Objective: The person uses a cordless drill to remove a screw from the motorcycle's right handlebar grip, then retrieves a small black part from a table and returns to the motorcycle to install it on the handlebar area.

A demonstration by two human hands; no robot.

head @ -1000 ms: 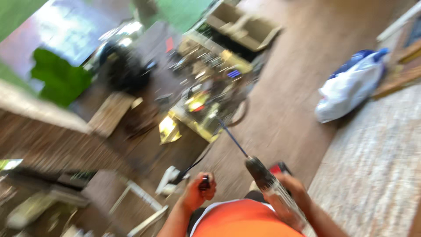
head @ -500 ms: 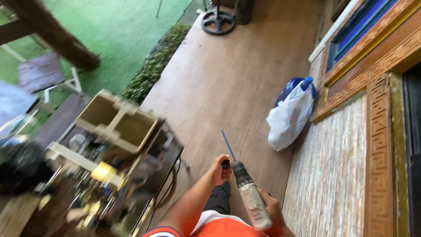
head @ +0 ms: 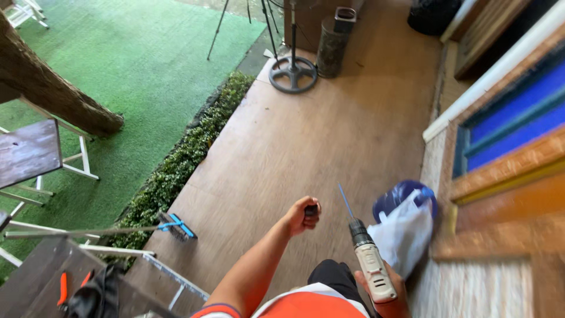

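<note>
Right hand [head: 385, 287] wraps the white-and-black cordless drill [head: 371, 265] low in frame, its thin blue bit [head: 345, 201] angled up over the brown wooden floor [head: 306, 135]. Left hand [head: 301, 215] is out ahead, fist closed on a small black object [head: 311, 209], kind unclear. White plastic bag [head: 403, 232] just right of the drill, by the wall. Left: blue-headed brush [head: 175, 226], green hedge strip [head: 176, 165]. Far: round black metal stand base [head: 293, 74], artificial green turf [head: 135, 70].
</note>
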